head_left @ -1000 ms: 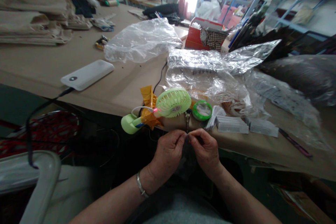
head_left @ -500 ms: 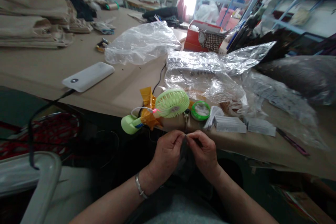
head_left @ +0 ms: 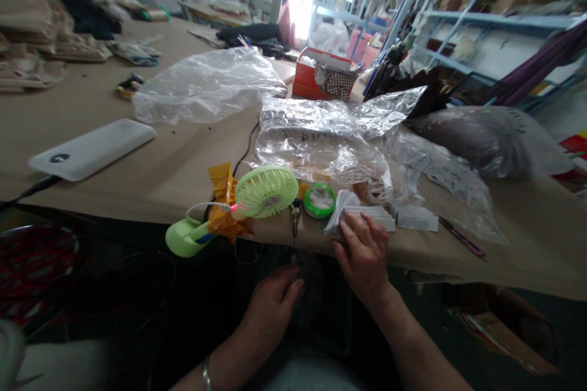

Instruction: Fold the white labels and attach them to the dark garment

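My right hand [head_left: 362, 256] reaches over the table's front edge. Its fingers are stretched out and touch the stacks of small white paper labels [head_left: 373, 217]. Below the edge, in shadow, my left hand [head_left: 275, 296] has curled fingers with the thumb near them. Something small and dim is at its fingertips, and I cannot make it out. A dark, filmy shape hangs beside that hand. Between the hands and a green fan [head_left: 266, 192], a thin pointed metal tool [head_left: 295, 223] juts over the edge. A round green tub [head_left: 320, 200] with whitish contents stands beside the labels.
Amber tape [head_left: 222, 180] fixes the fan at the edge. A white power bank [head_left: 92, 149] lies left. Clear plastic bags [head_left: 316, 134] spread across the middle, with a red box [head_left: 316, 76] behind. Purple-handled scissors [head_left: 463, 238] lie right of the labels.
My hands, fingertips together before, have come apart. The right has moved up onto the paper labels; the left has dropped lower. The head view has turned to the right.
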Demonstrator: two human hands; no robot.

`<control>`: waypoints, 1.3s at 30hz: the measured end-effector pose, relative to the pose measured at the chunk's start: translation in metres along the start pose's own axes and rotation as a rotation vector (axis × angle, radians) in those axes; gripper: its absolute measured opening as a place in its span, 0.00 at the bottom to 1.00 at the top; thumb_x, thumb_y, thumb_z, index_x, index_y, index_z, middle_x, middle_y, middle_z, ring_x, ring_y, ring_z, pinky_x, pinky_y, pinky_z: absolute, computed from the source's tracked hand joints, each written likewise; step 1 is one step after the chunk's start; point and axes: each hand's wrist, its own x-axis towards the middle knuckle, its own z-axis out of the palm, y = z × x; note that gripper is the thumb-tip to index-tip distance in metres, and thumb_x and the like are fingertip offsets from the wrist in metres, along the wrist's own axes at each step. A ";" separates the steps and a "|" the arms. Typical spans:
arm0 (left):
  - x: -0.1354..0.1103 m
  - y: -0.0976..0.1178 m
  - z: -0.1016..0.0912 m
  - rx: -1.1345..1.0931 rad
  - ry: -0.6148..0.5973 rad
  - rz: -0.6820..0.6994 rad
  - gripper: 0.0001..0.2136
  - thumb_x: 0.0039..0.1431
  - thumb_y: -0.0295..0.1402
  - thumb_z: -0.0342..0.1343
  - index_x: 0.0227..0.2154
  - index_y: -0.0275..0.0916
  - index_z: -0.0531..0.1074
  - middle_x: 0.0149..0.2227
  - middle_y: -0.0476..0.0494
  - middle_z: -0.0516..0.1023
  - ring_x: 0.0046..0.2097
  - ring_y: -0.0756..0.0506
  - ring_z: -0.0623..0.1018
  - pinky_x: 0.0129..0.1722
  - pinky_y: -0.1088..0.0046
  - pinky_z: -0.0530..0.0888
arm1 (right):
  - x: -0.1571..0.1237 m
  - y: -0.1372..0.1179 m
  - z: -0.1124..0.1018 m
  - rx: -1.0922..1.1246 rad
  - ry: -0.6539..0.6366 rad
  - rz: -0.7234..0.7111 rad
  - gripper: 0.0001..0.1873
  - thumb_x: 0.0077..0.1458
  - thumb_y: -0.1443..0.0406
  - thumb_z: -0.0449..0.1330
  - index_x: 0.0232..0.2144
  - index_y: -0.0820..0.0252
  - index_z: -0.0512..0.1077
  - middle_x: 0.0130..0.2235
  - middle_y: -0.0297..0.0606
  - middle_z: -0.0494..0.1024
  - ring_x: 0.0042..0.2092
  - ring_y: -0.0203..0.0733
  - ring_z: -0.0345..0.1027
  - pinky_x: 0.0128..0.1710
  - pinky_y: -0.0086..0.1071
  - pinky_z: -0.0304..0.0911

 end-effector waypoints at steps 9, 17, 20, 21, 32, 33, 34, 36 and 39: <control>0.006 0.025 0.009 -0.199 -0.130 -0.094 0.08 0.52 0.32 0.54 0.23 0.39 0.76 0.24 0.48 0.77 0.30 0.47 0.74 0.32 0.74 0.68 | -0.008 0.006 0.005 0.158 0.136 -0.040 0.08 0.56 0.70 0.58 0.36 0.54 0.74 0.45 0.36 0.77 0.55 0.48 0.61 0.58 0.53 0.48; 0.020 0.060 0.032 -1.071 -0.400 -0.435 0.16 0.56 0.42 0.55 0.37 0.33 0.73 0.31 0.42 0.77 0.30 0.50 0.75 0.32 0.74 0.71 | -0.026 -0.012 -0.022 0.448 0.060 -0.124 0.09 0.57 0.72 0.56 0.36 0.55 0.73 0.44 0.38 0.75 0.54 0.49 0.61 0.53 0.51 0.59; 0.024 0.064 0.037 -1.129 -0.352 -0.447 0.11 0.51 0.34 0.61 0.33 0.30 0.74 0.29 0.44 0.76 0.26 0.54 0.72 0.25 0.81 0.68 | -0.032 -0.016 -0.029 0.480 -0.020 -0.193 0.10 0.57 0.72 0.54 0.38 0.54 0.72 0.44 0.37 0.75 0.54 0.49 0.60 0.53 0.50 0.59; 0.025 0.064 0.038 -1.119 -0.325 -0.456 0.09 0.50 0.32 0.62 0.32 0.30 0.74 0.28 0.45 0.75 0.25 0.55 0.72 0.24 0.81 0.67 | -0.033 -0.014 -0.030 0.467 -0.035 -0.199 0.11 0.57 0.72 0.54 0.40 0.54 0.72 0.44 0.38 0.75 0.55 0.49 0.60 0.53 0.49 0.60; 0.022 0.060 0.038 -0.773 -0.245 -0.555 0.07 0.53 0.32 0.58 0.33 0.32 0.72 0.25 0.42 0.77 0.26 0.49 0.76 0.26 0.75 0.73 | -0.018 0.026 -0.018 -0.078 -0.058 0.008 0.13 0.59 0.68 0.53 0.45 0.60 0.72 0.46 0.43 0.75 0.49 0.49 0.64 0.50 0.43 0.57; 0.021 0.061 0.037 -0.769 -0.248 -0.560 0.07 0.53 0.31 0.58 0.33 0.32 0.72 0.26 0.42 0.78 0.26 0.49 0.76 0.26 0.75 0.73 | -0.020 0.027 -0.017 -0.051 -0.032 0.001 0.11 0.59 0.68 0.54 0.43 0.59 0.73 0.44 0.41 0.77 0.48 0.47 0.65 0.49 0.42 0.58; 0.021 0.063 0.037 -0.765 -0.251 -0.569 0.07 0.54 0.31 0.57 0.33 0.32 0.72 0.27 0.41 0.78 0.26 0.49 0.76 0.27 0.75 0.73 | -0.020 0.029 -0.017 -0.019 -0.003 -0.001 0.10 0.59 0.68 0.55 0.41 0.58 0.74 0.42 0.39 0.78 0.47 0.46 0.66 0.49 0.41 0.58; 0.022 0.067 0.036 -0.757 -0.253 -0.596 0.07 0.55 0.30 0.56 0.33 0.31 0.72 0.27 0.41 0.78 0.27 0.49 0.76 0.27 0.75 0.73 | -0.021 0.030 -0.018 0.057 0.054 0.009 0.08 0.59 0.69 0.55 0.37 0.57 0.74 0.39 0.38 0.79 0.45 0.45 0.68 0.48 0.40 0.60; 0.023 0.073 0.036 -0.796 -0.277 -0.628 0.06 0.55 0.29 0.55 0.32 0.31 0.72 0.28 0.41 0.78 0.26 0.49 0.76 0.27 0.74 0.73 | -0.022 0.024 -0.024 0.216 0.108 0.013 0.08 0.59 0.69 0.55 0.34 0.56 0.75 0.38 0.38 0.79 0.45 0.44 0.69 0.46 0.41 0.63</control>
